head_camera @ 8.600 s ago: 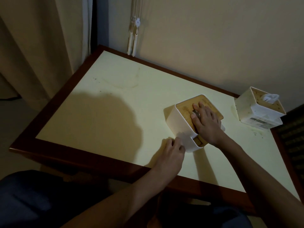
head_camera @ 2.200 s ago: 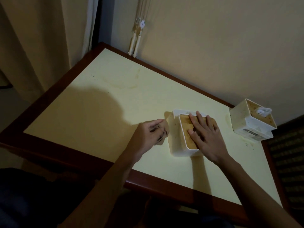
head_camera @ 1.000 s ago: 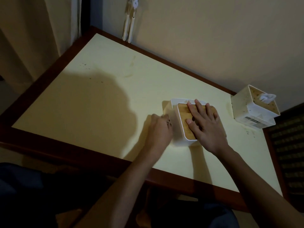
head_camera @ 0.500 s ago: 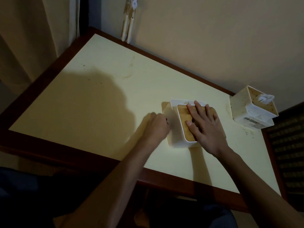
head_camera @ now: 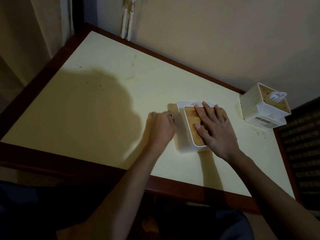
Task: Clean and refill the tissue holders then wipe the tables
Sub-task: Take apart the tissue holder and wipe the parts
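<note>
A: Left to right, quick. Left hand (head_camera: 161, 126) sits on the table (head_camera: 97, 104), fingers curled, just beside the left wall of the holder (head_camera: 186, 135). It looks closed round something small and dark at the fingertips, maybe a wipe, but it's blurred, so I can't tell what the grip has, if anything.

B: And the holder itself?

A: White box with a wooden lid (head_camera: 192, 122), standing right of centre on the table, near the front edge. Its long axis runs roughly front to back, a bit skewed. The side to be cleaned faces left, straight at the left hand.

B: Right hand?

A: Right hand (head_camera: 214, 129) lies flat on the lid, fingers straight and spread, pressing down. No grip there, it just pins the box. So the left hand is nearer the exposed wall, and I'd judge the next move to be a rub along that side.

B: Anything further right?

A: A second holder (head_camera: 259, 108), speckled with dirt, at the far right corner, well apart from both hands, with a tissue (head_camera: 277, 97) poking out of the top.

B: Any writing?

A: A label (head_camera: 261, 121) low on that second one, text too small to read. No brand legible anywhere.
</note>
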`<state>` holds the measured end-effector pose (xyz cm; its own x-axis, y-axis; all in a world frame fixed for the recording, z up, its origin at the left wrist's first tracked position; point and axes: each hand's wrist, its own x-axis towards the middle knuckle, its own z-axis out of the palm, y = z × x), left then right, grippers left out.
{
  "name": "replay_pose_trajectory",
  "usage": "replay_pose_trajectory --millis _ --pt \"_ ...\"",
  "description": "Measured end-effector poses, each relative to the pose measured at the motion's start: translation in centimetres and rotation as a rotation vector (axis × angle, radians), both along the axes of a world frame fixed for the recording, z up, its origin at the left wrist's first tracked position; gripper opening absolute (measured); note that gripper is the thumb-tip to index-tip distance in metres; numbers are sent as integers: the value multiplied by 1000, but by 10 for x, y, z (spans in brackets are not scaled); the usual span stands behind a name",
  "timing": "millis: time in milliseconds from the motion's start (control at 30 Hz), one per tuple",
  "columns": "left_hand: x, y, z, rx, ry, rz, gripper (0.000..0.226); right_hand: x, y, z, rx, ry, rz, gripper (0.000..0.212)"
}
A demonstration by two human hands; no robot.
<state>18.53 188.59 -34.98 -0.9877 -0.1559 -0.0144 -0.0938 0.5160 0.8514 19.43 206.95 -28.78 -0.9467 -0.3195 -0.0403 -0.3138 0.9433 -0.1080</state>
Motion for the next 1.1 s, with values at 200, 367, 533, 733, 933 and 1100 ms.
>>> replay_pose_trajectory --millis 200,367,533,733,933,1100 --pt "99 36 -3 374 2 150 28 0 -1 1 10 4 -1 61" --pt "87 34 13 520 31 202 36 0 -2 0 -14 9 -4 61" --pt "41 21 28 514 99 217 39 0 -2 1 -18 0 -12 62" --pt "98 45 12 400 384 190 44 0 -2 0 2 18 2 64" --pt "124 26 11 561 290 126 44 -3 1 -2 28 40 17 67" --pt "96 -24 25 683 129 229 40 1 -4 8 -26 -40 10 67"
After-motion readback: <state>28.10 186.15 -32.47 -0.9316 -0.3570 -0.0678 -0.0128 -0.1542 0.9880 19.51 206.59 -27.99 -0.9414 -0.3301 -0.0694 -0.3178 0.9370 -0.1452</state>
